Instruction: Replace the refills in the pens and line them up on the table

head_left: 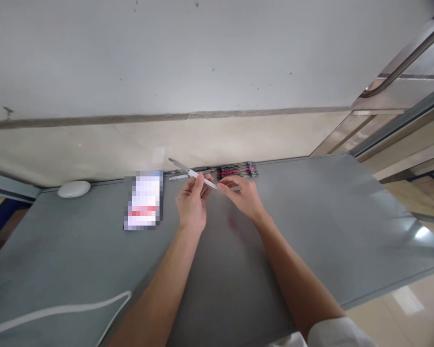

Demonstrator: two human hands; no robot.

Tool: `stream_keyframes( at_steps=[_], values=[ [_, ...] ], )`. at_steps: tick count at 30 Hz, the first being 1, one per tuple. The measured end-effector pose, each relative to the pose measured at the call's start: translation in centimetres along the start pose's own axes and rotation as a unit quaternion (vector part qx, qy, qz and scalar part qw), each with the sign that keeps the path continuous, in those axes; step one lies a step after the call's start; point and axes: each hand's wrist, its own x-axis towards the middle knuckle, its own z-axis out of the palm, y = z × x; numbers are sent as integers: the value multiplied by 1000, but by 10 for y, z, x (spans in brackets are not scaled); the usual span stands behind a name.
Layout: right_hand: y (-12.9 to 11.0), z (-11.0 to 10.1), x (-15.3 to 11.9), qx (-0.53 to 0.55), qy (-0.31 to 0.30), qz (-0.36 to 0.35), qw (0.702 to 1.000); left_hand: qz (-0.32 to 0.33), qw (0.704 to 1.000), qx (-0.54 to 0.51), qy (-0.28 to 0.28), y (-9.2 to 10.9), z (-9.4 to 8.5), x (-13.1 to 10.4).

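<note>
A white and grey pen (193, 173) is held at a slant above the back of the table. My left hand (192, 205) grips it around the middle, thumb on top. At the pen's lower right end, the thumb and fingers of my right hand (245, 195) are pinched together on its tip. Behind my right hand lie several dark and red pens (237, 169) side by side. Another white pen (178, 178) rests behind my left hand, near some dark pens along the table's back edge.
A phone-like slab with a blurred-out screen (143, 200) lies left of my hands. Farther left is a white oval object (74, 189). A white cable (68, 308) crosses the front left of the grey table (321, 226). A wall (166, 58) rises behind.
</note>
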Motion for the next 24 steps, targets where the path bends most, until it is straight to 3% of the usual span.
stream_keyframes(
  at_steps=[3, 7, 13, 16, 20, 24],
  values=[
    [-2, 0, -6, -15, -2, -24, 1000, 10, 1000, -17, 15, -4, 5, -5],
    [0, -2, -9, -23, 8, -24, 999, 1, 999, -32, -6, -9, 5, -12],
    [4, -5, -9, 120, 26, 63, 990, -38, 998, -13, -49, -8, -11, -15],
    [1, -2, -9, 222, 58, 98, 968, -26, 998, 33, -54, -3, -23, -13],
    [-2, 9, -5, 341, 140, 108, 923, 45, 991, 120, -47, 9, -39, -9],
    [-3, 23, 1, 433, 233, 114, 863, 132, 948, 284, -52, 22, -50, -4]
  ],
)
